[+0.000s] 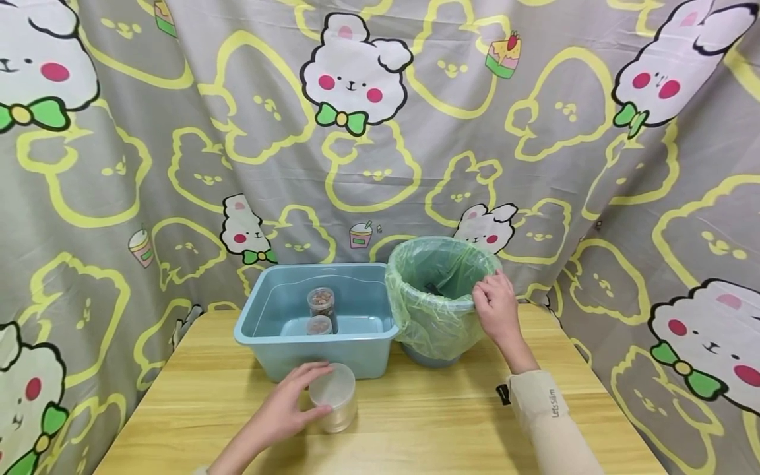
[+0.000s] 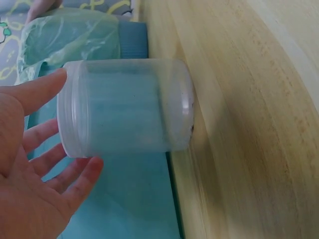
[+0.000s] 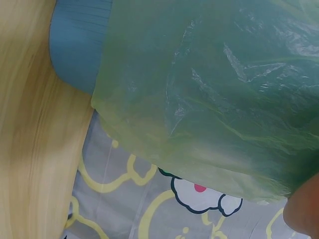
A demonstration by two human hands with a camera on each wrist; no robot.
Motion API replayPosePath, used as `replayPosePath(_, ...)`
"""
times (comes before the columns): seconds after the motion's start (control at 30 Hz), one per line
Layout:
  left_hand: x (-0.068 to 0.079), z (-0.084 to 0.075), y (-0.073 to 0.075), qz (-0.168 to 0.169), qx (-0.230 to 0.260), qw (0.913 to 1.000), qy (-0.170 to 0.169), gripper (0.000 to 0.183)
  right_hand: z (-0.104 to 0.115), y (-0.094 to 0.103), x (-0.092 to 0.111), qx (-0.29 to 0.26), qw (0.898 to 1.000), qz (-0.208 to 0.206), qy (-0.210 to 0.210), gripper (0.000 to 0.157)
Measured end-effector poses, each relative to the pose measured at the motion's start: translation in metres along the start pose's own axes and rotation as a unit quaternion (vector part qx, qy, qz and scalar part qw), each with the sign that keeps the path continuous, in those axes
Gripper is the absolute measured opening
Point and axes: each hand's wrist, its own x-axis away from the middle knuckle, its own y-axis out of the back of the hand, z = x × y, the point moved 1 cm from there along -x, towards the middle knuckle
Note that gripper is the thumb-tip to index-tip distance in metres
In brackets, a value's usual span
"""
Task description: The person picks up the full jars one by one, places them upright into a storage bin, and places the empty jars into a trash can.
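A clear, lidded plastic jar [image 1: 334, 396] stands upright on the table in front of the blue tub; no contents show in it. My left hand [image 1: 291, 404] is at the jar's left side, thumb and fingers spread about its lid. In the left wrist view the thumb [image 2: 42, 92] is right at the lid's edge, with the fingers loosely bent below. My right hand [image 1: 497, 305] grips the right rim of a blue bin lined with a green plastic bag [image 1: 436, 323]. The bag fills most of the right wrist view, where little of that hand shows.
The blue tub [image 1: 320, 359] stands left of the bin, close beside it. Inside are two clear jars with brown contents, one behind [image 1: 321, 302] and one nearer jar [image 1: 319, 325]. Something dark lies in the bin. A patterned curtain [image 1: 368, 171] hangs behind the wooden table [image 1: 196, 396].
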Motion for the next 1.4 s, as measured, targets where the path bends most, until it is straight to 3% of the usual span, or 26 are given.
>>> replayPosePath(0.27,0.0008,-0.0004,-0.0022,0.025,0.002,0.9989,0.04,0.083,0.0016,-0.0001,-0.0002,-0.002,1.0,0.002,0.001,0.038)
replayPosePath(0.77,-0.0065,-0.0018,-0.0085,0.045,-0.004,0.9983,0.036,0.081,0.0013,0.0013,0.0009,-0.001,1.0,0.0,-0.002,0.038)
replayPosePath(1.23,-0.0035,-0.0031,-0.0067,0.029,-0.007,0.9994,0.014,0.085,0.0007,0.0003,0.0018,0.004,1.0,-0.004,0.001,0.037)
replayPosePath(1.4,-0.0028,-0.0045,-0.0039,0.024,-0.004,0.9994,0.023,0.083,0.0015,0.0009,0.0024,0.004,1.0,-0.006,-0.001,0.036)
